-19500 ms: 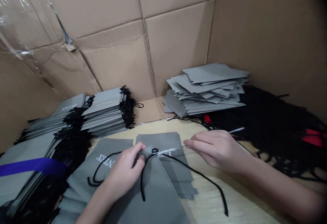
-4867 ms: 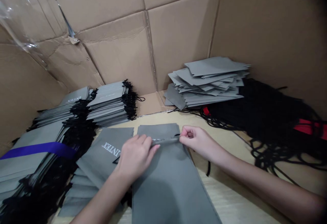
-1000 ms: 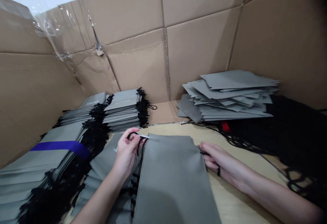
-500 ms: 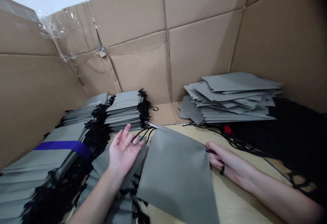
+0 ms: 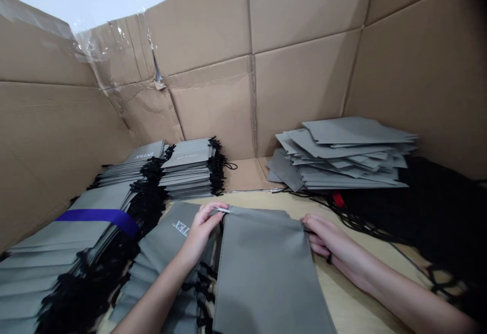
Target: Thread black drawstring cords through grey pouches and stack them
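Grey stacks [image 5: 353,155] flank held pouch [image 5: 268,268].

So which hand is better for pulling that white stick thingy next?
Probably the left hand: it pinches the white stick at the top-left corner of the grey bag. The right hand is busy at the opposite top corner, with black cord in it.

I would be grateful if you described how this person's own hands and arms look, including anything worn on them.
The left hand and right hand are bare, without gloves, and no rings show. The slim left forearm and right forearm are also bare: no sleeve, watch or bracelet is in view.
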A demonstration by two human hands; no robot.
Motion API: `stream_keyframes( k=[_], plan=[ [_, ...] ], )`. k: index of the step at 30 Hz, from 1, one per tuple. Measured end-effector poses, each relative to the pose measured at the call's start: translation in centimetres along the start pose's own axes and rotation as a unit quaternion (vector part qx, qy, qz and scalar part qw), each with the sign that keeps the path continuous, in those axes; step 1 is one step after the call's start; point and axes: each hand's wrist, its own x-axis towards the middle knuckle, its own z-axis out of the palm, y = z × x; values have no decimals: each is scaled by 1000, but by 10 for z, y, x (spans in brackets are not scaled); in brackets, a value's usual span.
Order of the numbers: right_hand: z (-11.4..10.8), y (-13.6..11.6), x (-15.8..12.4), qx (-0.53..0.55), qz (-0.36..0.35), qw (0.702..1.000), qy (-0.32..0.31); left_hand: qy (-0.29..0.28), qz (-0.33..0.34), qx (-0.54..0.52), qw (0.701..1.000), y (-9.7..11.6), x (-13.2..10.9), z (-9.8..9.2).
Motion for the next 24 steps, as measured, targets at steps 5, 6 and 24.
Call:
stream_keyframes(
  k=[5, 6, 24],
  plan=[
    [0, 2, 1, -9, 13, 1000, -9, -16, 48, 19, 999, -3, 1, -2],
    [-1, 2, 1, -8, 14, 1000, -12, -13, 58, 30, 998, -3, 1, -1],
    [-20, -1, 16, -31, -46, 998, 11, -122, -23, 71, 990, 3, -2, -2]
  ],
)
